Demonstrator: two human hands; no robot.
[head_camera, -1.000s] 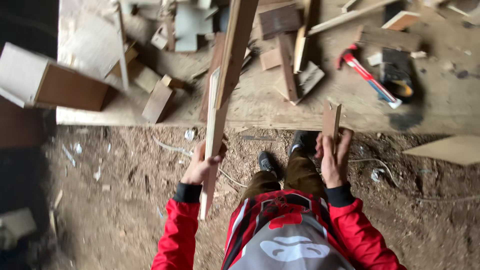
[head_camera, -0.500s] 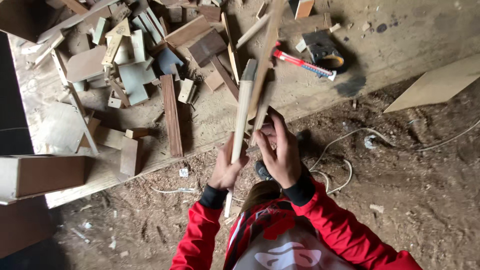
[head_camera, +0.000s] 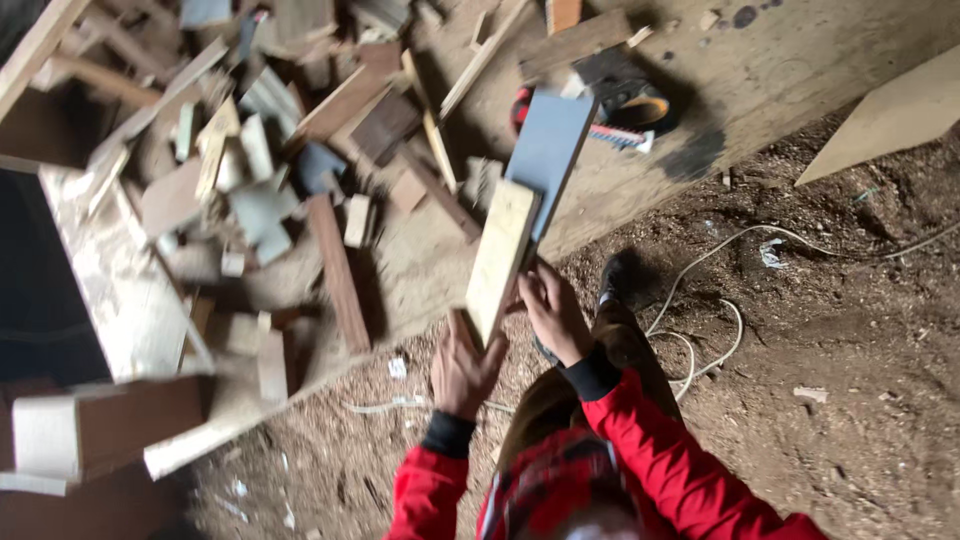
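Gripping a pale wooden plank (head_camera: 501, 255) from below, the left hand (head_camera: 464, 366) is curling its fingers around the lower end; the right hand (head_camera: 553, 310) is clasping its right edge beside a grey board (head_camera: 548, 150); both pieces are hanging over the near edge of the scrap-strewn plywood sheet (head_camera: 640, 190).

A rough woodworking shed: wood offcuts (head_camera: 260, 200) everywhere (dirt floor (head_camera: 850, 330)).
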